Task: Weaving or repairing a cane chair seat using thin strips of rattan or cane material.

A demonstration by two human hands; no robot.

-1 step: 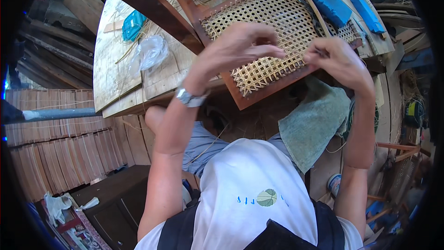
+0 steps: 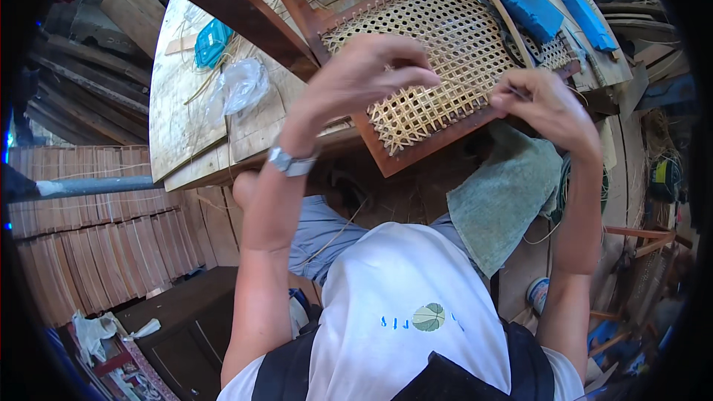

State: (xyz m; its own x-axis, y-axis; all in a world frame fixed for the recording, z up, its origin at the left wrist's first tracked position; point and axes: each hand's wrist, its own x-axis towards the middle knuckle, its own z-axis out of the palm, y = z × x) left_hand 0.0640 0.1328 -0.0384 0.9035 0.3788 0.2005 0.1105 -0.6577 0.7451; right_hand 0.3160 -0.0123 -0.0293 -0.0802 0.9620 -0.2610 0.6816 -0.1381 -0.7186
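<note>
1. Far left: a wood stack (image 2: 104, 252) of brown pieces set side by side in rows. A grey pipe (image 2: 104, 186) crosses in front of it, its end near the bench.
2. Bench: a pale wooden workbench (image 2: 178, 122) with a curved outer edge. On its left part I see a teal case (image 2: 213, 43) and, near it, a crumpled clear plastic bag (image 2: 240, 85).
3. Chair frame: a dark wooden member (image 2: 226, 15) slants across the bench, right of the case and bag.
4. Left hand (image 2: 379, 70): above the left part of the seat, a silver watch (image 2: 292, 162) at its wrist. Thumb and fingers are bowed, with a gap between them. I cannot tell whether a thin strand is held.
5. Caned seat (image 2: 438, 30): wooden border, open woven mesh. It lies over the bench, its near corner projecting past the bench edge toward the person.
6. Seat, right part: a curved strip (image 2: 508, 18) and a blue block (image 2: 531, 11) lie side by side on the mesh.
7. Cloth: a green cloth (image 2: 509, 193) hangs by the person's right knee, below the right hand.
8. Right hand (image 2: 538, 100): at the seat's near border. Fingers are curled in against the thumb; what they grip, I cannot tell.
9. Far right: a long blue bar (image 2: 583, 11) lies on the bench beyond the seat.
</note>
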